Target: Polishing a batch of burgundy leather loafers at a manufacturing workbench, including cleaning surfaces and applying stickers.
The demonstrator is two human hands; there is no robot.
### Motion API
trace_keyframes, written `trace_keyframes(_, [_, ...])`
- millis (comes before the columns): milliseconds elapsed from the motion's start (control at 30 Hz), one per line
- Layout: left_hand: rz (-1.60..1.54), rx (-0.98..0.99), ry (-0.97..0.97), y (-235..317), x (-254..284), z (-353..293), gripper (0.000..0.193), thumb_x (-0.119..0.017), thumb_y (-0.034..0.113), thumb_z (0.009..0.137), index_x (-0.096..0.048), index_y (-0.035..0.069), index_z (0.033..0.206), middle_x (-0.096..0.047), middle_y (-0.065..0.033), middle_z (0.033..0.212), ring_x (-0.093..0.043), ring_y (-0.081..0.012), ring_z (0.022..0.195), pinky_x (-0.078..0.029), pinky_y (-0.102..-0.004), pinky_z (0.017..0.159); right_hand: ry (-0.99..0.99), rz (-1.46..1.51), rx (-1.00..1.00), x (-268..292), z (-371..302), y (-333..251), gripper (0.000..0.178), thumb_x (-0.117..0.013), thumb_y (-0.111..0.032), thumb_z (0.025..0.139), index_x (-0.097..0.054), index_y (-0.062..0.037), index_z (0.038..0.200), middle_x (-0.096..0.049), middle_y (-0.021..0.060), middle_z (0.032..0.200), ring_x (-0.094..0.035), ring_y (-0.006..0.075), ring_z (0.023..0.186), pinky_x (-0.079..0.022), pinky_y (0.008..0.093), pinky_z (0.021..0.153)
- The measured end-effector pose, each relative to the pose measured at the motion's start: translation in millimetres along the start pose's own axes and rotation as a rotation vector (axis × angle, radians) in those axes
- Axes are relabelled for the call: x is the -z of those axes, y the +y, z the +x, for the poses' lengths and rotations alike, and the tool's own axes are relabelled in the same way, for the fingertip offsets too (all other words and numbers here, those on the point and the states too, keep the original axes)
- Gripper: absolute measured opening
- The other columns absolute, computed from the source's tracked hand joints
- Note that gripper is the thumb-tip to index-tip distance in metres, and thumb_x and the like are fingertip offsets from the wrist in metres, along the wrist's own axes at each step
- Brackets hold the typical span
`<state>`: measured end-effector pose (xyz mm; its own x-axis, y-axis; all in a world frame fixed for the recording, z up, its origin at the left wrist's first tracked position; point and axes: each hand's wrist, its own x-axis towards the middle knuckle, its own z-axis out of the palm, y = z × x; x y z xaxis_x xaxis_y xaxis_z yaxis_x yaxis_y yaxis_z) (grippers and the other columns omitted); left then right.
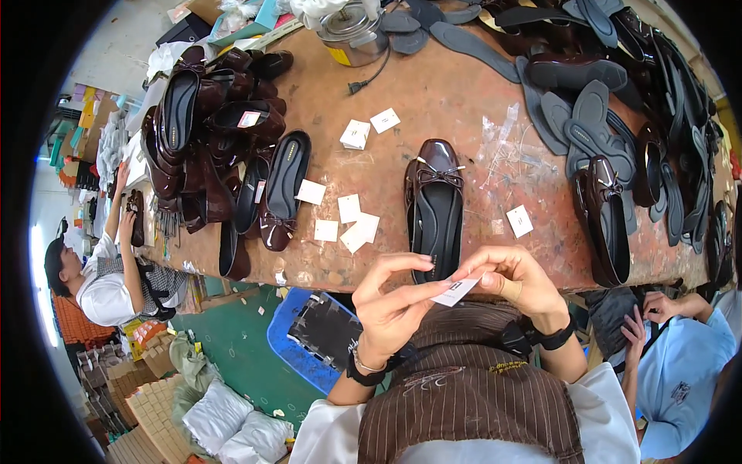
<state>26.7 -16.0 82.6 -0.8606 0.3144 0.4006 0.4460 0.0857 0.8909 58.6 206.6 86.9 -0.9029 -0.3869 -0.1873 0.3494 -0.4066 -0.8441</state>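
Both my hands hold one small white paper label (456,292) close to my chest, just below the table edge. My left hand (393,305) pinches its left side with thumb and forefinger. My right hand (514,282) grips its right side. Directly above them on the brown table (433,93) lies a dark burgundy flat shoe (434,207) with a small bow, toe pointing away. Several loose white labels (349,220) lie scattered to its left, and one more label (519,221) to its right.
A pile of burgundy shoes (209,131) fills the table's left; grey insoles (587,116) and more shoes (607,220) crowd the right. A metal pot (352,31) stands at the back. A blue crate (309,336) sits below. One person (108,278) works at left, another (672,356) at right.
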Motion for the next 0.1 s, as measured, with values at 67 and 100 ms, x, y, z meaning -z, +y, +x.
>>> trace_keyframes(67, [0.162, -0.137, -0.067, -6.4, 5.7, -3.3, 0.036, -0.081, -0.008, 0.067, -0.082, 0.012, 0.097, -0.070, -0.0102, 0.111, -0.068, -0.0334, 0.107, -0.057, -0.0344, 0.091, -0.045, 0.046, -0.044, 10.8, -6.4, 9.2, 0.030, -0.066, -0.021, 0.100, -0.068, 0.0015, 0.119, -0.073, 0.0108, 0.114, -0.067, 0.0169, 0.110, -0.051, 0.0322, 0.098])
trace_keyframes(100, [0.213, -0.153, -0.100, -8.3, 6.5, -5.9, 0.036, -0.082, -0.006, 0.066, -0.083, 0.013, 0.096, -0.069, -0.0090, 0.114, -0.066, -0.0345, 0.113, -0.057, -0.0344, 0.091, -0.060, 0.058, -0.050, 15.8, -8.6, 14.5, 0.028, -0.066, -0.019, 0.100, -0.068, 0.0003, 0.120, -0.073, 0.0112, 0.116, -0.067, 0.0175, 0.110, -0.050, 0.0316, 0.099])
